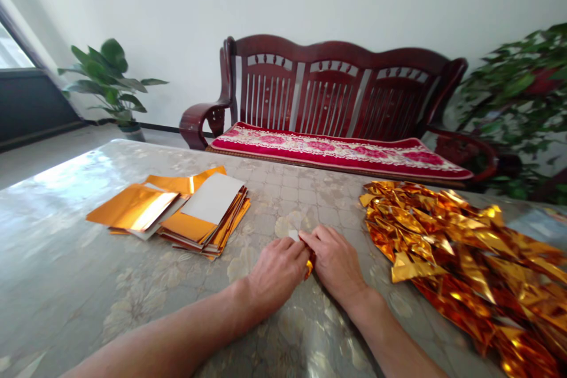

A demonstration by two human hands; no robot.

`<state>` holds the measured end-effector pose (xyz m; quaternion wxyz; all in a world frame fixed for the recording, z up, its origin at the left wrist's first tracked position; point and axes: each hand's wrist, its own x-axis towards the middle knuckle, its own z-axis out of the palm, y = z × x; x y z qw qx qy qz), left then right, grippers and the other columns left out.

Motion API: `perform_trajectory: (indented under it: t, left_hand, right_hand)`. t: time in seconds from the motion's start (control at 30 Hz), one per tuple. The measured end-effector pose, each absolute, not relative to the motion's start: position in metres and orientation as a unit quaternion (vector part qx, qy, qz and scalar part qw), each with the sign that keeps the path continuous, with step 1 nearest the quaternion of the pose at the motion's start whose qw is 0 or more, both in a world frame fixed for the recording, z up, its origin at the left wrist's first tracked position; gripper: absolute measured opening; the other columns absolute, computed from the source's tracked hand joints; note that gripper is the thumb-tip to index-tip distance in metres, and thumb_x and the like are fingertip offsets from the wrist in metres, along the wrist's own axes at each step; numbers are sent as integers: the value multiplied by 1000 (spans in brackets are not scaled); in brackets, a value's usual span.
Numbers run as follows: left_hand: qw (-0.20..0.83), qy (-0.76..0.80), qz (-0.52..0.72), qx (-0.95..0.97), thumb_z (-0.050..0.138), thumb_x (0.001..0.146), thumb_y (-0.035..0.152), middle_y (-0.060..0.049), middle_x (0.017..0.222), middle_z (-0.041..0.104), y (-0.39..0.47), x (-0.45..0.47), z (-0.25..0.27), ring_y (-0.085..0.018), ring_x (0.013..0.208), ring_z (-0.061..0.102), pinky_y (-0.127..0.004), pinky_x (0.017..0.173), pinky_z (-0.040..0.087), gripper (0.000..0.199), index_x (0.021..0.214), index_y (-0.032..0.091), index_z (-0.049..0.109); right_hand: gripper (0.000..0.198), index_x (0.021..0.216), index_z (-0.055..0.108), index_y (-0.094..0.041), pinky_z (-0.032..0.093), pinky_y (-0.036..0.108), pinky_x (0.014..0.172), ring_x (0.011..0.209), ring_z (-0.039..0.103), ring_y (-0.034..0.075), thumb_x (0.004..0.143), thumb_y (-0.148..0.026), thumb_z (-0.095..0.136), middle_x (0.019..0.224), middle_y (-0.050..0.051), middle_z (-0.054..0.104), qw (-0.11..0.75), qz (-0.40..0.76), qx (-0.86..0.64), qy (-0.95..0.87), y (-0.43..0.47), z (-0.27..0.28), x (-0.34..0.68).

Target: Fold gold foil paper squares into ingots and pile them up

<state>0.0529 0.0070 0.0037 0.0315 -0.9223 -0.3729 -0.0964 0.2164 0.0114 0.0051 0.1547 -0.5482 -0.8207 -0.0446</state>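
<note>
My left hand [281, 266] and my right hand [332, 260] meet at the middle of the table, fingers closed on one sheet of gold foil paper [309, 267]. A white corner of it shows beyond the fingertips, and a bit of gold shows between the hands; the rest is hidden under my fingers. To the left lies a loose stack of flat gold foil sheets [190, 225], some with the pale side up. On the right spreads a big heap of folded gold foil pieces [460, 254], close to my right forearm.
The table [146, 295] has a glossy, flower-patterned cover. Behind it stands a dark red wooden bench [328, 94] with a red floral cushion [336, 150]. A potted plant [113, 82] stands at the back left, and leafy greenery [522, 88] fills the right side.
</note>
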Motion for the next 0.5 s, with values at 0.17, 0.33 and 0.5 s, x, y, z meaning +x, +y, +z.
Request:
perform_trajectory:
  t: [0.17, 0.33, 0.5]
  left_hand:
    - [35, -385, -107, -916, 50, 99, 24, -6, 103, 65, 5, 53, 4, -23, 94, 58, -36, 77, 50, 17, 111, 18, 60]
    - [33, -383, -107, -917, 54, 97, 22, -6, 101, 64, 6, 53, 2, -23, 94, 58, -36, 76, 49, 14, 107, 18, 61]
    - [31, -373, -104, -921, 54, 96, 21, -6, 100, 64, 7, 53, 1, -22, 93, 58, -36, 77, 49, 11, 103, 18, 62]
  right_hand:
    - [25, 114, 69, -26, 42, 28, 77, 88, 55, 18, 93, -16, 58, 89, 2, 64, 164, -51, -543, -822, 10, 4, 219]
    - [27, 116, 68, -28, 42, 30, 78, 88, 55, 19, 94, -18, 58, 91, 2, 65, 151, -65, -528, -833, 11, 4, 219]
    - [27, 117, 67, -30, 42, 31, 77, 90, 55, 20, 94, -20, 58, 95, 3, 65, 137, -79, -531, -833, 10, 6, 216]
